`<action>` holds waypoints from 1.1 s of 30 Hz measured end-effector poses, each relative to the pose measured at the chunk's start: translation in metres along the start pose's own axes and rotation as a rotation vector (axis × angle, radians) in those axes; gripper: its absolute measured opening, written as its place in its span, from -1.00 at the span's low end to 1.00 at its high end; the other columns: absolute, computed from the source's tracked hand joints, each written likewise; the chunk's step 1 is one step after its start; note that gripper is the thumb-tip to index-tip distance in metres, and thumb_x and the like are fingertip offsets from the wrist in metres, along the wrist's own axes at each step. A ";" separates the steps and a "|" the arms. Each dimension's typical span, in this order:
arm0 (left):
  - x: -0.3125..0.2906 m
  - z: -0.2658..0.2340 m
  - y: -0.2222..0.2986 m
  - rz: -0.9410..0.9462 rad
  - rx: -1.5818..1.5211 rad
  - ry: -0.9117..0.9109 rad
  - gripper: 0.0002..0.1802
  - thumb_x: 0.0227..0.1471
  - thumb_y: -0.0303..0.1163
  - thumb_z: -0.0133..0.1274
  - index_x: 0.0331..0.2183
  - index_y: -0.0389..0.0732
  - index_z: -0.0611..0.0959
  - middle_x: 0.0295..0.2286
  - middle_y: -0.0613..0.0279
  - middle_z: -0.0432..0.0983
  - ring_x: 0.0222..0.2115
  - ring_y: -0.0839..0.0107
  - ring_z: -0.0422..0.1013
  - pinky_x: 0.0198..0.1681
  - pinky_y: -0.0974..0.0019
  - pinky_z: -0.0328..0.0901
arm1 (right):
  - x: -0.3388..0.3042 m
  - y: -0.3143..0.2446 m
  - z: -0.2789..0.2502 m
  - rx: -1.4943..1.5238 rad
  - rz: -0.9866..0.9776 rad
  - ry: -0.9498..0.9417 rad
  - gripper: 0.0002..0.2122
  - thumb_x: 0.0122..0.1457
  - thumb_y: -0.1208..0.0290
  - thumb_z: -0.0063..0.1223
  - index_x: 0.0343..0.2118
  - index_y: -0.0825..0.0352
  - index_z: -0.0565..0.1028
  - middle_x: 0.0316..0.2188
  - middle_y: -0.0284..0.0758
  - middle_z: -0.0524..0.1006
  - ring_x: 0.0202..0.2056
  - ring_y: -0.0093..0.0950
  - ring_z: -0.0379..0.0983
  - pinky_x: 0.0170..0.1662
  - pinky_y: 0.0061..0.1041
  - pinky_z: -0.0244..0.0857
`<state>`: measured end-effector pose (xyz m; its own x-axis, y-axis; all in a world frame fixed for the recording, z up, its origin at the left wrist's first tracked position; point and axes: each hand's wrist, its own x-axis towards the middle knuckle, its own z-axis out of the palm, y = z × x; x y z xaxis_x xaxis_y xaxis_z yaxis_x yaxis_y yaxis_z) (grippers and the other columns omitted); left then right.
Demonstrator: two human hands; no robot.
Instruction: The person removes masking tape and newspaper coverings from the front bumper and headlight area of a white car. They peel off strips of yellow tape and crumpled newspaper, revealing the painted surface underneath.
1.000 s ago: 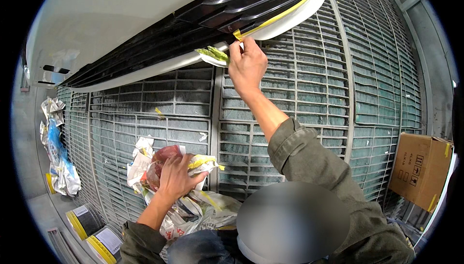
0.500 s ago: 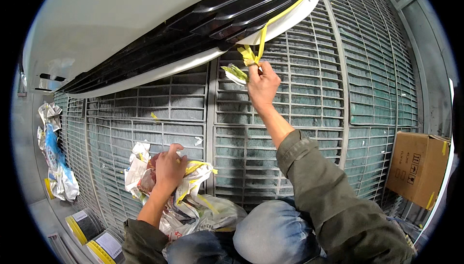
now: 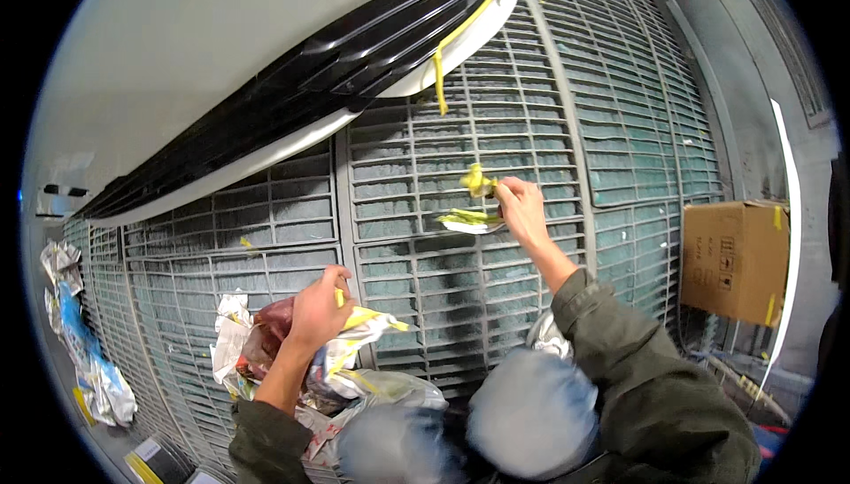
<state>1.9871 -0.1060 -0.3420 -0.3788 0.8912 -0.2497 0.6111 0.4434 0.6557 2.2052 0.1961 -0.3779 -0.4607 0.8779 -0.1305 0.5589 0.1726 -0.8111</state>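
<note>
My right hand (image 3: 524,211), in mid-air over the floor grating, pinches a crumpled strip of yellow masking tape (image 3: 479,181). Just below it, a yellow-green and white scrap (image 3: 469,222) hangs close to the fingers. At the lower left my left hand (image 3: 320,311) is closed on a bundle of crumpled paper and plastic (image 3: 361,329) with yellow tape on it. Its fingertips are partly hidden. Ahead, another length of yellow tape (image 3: 439,85) dangles from the white lower edge of a vehicle's bumper (image 3: 452,57), apart from my right hand.
A black ribbed grille (image 3: 292,85) runs along the vehicle front at the upper left. Metal grating (image 3: 425,280) covers the floor. At right stands a cardboard box (image 3: 735,258). Crumpled silvery and blue sheeting (image 3: 84,333) lies far left, near a yellow-banded container (image 3: 155,462).
My right hand has moved back from the bumper with the crumpled tape, leaving a loose tape end hanging. My left hand remains at the bundle. The whole view has shifted.
</note>
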 end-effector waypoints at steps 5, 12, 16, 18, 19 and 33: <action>0.018 0.008 0.018 -0.201 0.007 -0.150 -0.67 -0.11 -0.38 0.20 -0.23 -0.15 0.51 -0.72 0.11 0.42 -0.58 0.02 0.43 -0.44 0.07 0.30 | 0.022 -0.039 -0.044 -0.450 -0.090 -0.343 -0.71 -0.11 0.24 0.08 -0.60 0.46 0.50 -0.66 -0.06 0.50 -0.49 -0.13 0.52 -0.36 -0.27 0.38; 0.047 0.037 0.024 -0.159 -0.162 0.023 -0.64 -0.16 -0.52 0.14 -0.25 -0.17 0.41 -0.62 0.07 0.46 -0.53 -0.06 0.43 -0.45 0.06 0.29 | 0.121 -0.036 -0.003 0.052 0.017 -0.427 -0.49 -0.10 0.29 0.30 -0.05 0.37 0.43 -0.44 -0.22 0.56 -0.40 -0.40 0.53 -0.29 -0.37 0.41; 0.040 0.041 0.024 -0.223 -0.049 -0.001 -0.56 -0.17 -0.47 0.19 -0.22 -0.18 0.38 -0.52 -0.03 0.51 -0.50 -0.13 0.45 -0.43 0.04 0.32 | 0.140 -0.053 0.030 0.421 -0.034 -0.641 -0.64 0.18 0.15 0.13 -0.17 0.40 0.54 -0.53 -0.32 0.54 -0.62 -0.62 0.42 -0.51 -0.60 0.35; 0.034 0.045 0.021 -0.262 0.013 0.013 -0.54 -0.18 -0.41 0.24 -0.23 -0.21 0.38 -0.53 -0.04 0.50 -0.50 -0.13 0.45 -0.42 0.02 0.34 | 0.131 -0.057 0.021 0.424 -0.147 -0.665 -0.67 0.25 0.17 0.03 -0.41 0.39 0.56 -0.68 -0.40 0.45 -0.63 -0.64 0.40 -0.56 -0.60 0.29; 0.030 0.045 0.022 -0.285 0.046 0.023 -0.53 -0.18 -0.39 0.27 -0.24 -0.22 0.38 -0.53 -0.05 0.49 -0.50 -0.13 0.45 -0.41 0.02 0.34 | 0.124 -0.060 0.011 0.395 -0.245 -0.679 -0.66 0.27 0.17 0.00 -0.46 0.40 0.53 -0.72 -0.43 0.41 -0.65 -0.65 0.39 -0.58 -0.60 0.26; -0.070 -0.027 0.177 -0.501 0.318 0.265 -0.94 -0.10 -0.46 0.09 -0.45 -0.17 0.62 -0.50 0.18 0.51 -0.53 0.18 0.45 -0.37 0.22 0.31 | 0.150 0.017 -0.238 0.548 0.031 -0.536 -0.67 0.26 0.27 0.00 -0.59 0.37 0.49 -0.73 -0.50 0.38 -0.66 -0.73 0.28 -0.63 -0.65 0.14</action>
<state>2.1033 -0.0928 -0.1890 -0.8052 0.5330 -0.2598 0.4764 0.8424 0.2517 2.3097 0.4367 -0.2757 -0.8001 0.5178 -0.3029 0.2195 -0.2171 -0.9511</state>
